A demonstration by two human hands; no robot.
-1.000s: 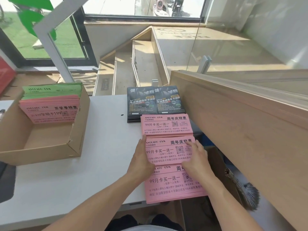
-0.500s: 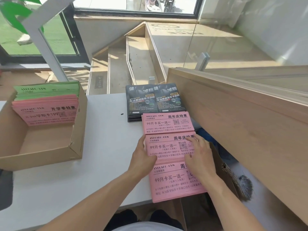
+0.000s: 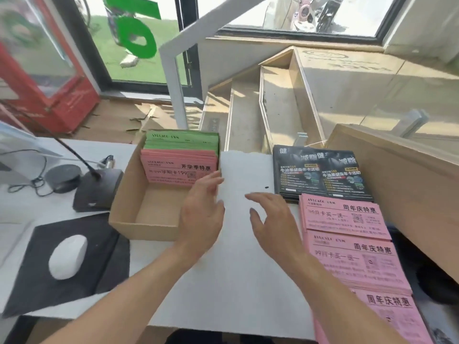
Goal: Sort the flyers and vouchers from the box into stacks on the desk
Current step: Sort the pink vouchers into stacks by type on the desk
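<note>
1. Nearest us on the right of the desk (image 3: 238,281), three pink voucher stacks (image 3: 347,247) lie in a column, each overlapping the next. We judge this pink kind as already sorted out of the box.

2. Between those stacks and the box, both hands float above bare desk and hold nothing. Our left hand (image 3: 202,209) has its fingers straight and relaxed, its tips over the box's right wall. Our right hand (image 3: 272,219) is spread and loose, just beside the pink column but apart from it.

3. To the left sit one white mouse (image 3: 67,256) on one dark mouse pad (image 3: 62,264), and farther back one microphone base (image 3: 98,189) and one round black puck (image 3: 63,177).

4. The cardboard box (image 3: 146,224) stands left of centre. Its near half is bare cardboard; its far half holds two bundles leaning against the back: one of pink vouchers (image 3: 177,167) with a different headline, and one of green flyers (image 3: 182,140) behind it. We judge these two kinds as what is left to sort.

5. Beyond the pink column lies one stack of black flyers (image 3: 320,172), touching the farthest pink stack; its top shows two sheets side by side. So we count four stacks out and two bundles still boxed, and we reckon the job somewhat past halfway.
</note>
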